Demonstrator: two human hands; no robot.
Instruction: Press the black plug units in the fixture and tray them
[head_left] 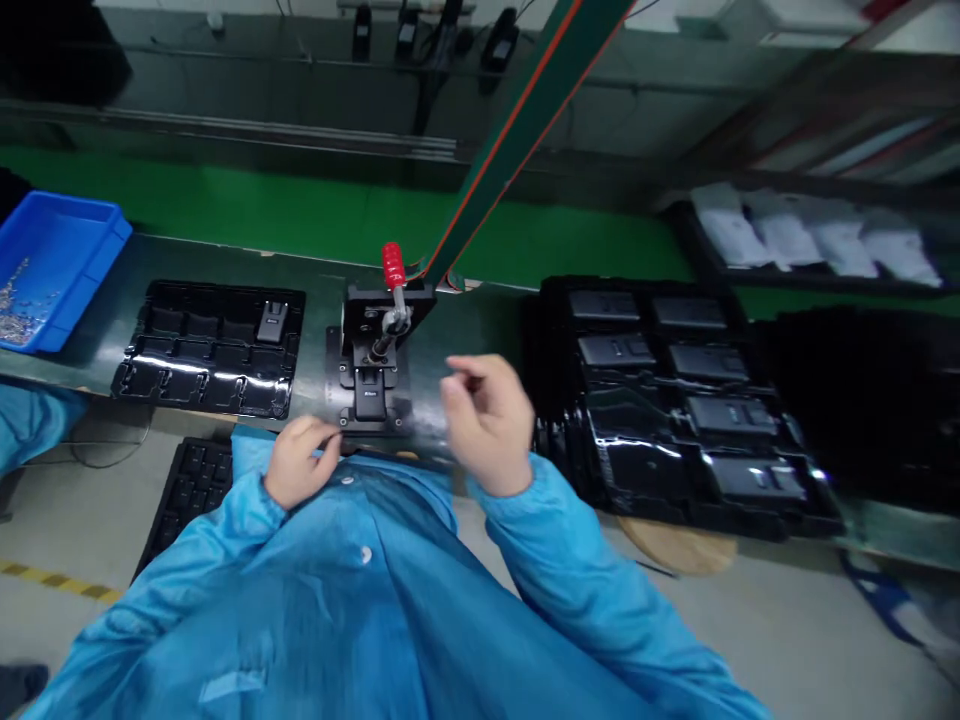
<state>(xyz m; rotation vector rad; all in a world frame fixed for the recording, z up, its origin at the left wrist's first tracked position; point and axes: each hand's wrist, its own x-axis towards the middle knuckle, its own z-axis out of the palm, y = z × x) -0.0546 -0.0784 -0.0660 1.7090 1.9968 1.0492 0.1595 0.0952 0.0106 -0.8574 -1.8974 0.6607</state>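
Observation:
My left hand (300,460) sits at the bench's front edge, just below a metal press jig (371,340) with a red-handled lever (393,265). Its fingers are closed, and nothing shows in them. A black moulded part (370,395) lies in the jig. My right hand (491,425) is raised, blurred, to the right of the jig, with curled fingers touching nothing. A black plastic tray (150,330) on the left holds one similar part (271,322). Several more fill a stacked tray (637,480) on the right.
A blue bin (90,250) of small metal pieces stands at the far left. A black keyboard (187,480) lies below the bench's front edge. White bags (810,235) rest on a rack at the back right, beyond a green belt (300,215). A green-and-orange strap (525,130) rises behind the jig.

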